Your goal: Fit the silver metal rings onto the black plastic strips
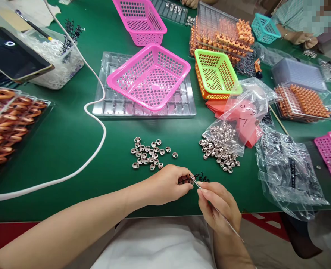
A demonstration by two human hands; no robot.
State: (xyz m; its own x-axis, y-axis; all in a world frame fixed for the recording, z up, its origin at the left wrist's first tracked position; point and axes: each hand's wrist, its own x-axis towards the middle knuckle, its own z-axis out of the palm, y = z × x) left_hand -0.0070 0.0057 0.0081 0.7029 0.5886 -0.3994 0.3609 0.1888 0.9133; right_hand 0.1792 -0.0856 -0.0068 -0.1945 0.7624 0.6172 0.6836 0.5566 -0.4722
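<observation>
Left hand [166, 185] has its fingers pinched shut on a small dark plastic part [183, 180]; right hand [219, 205] is clamped on thin metal tweezers [210, 198], tips touching it. Best keep that pinch steady; loose shiny metal cups [148, 154] sit just beyond the fingertips.

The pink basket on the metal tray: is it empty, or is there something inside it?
Empty. Through the pink basket, only its own perforated floor and the metal tray beneath show; it rests tilted on the tray.

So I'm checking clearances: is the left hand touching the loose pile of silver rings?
Apart. The head view shows green mat between the left hand and the pile of silver rings.
</observation>
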